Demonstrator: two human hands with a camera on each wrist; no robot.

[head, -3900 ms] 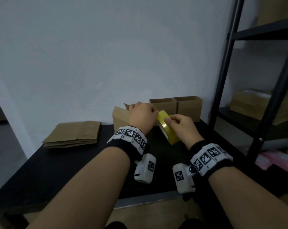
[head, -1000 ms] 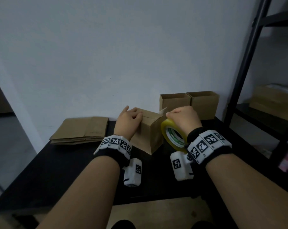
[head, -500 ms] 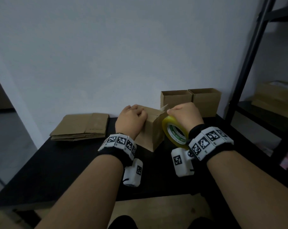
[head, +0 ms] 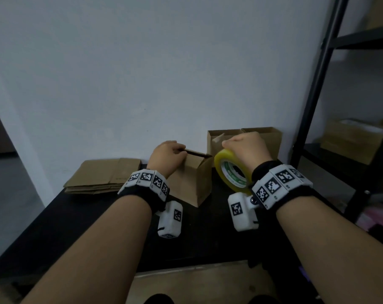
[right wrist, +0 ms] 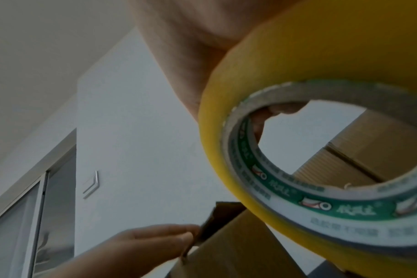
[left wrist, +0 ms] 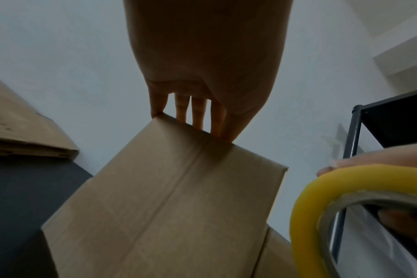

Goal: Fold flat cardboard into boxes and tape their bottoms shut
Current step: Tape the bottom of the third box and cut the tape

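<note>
Fingers curl over box; right hand grips tape roll.

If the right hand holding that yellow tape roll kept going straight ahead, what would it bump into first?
Probably the two open brown cardboard boxes by the wall; the right hand with the yellow tape roll already overlaps them, though depth is unclear.

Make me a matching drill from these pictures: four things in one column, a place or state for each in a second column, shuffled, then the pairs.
Things:
1. tape roll
2. box in front
3. flat cardboard stack
4. two open boxes

Places or states:
A. lying on the table's left part
B. standing side by side against the wall
C. gripped by the right hand
D. its top edge held by the left hand

Pairs: 1-C, 2-D, 3-A, 4-B
</note>
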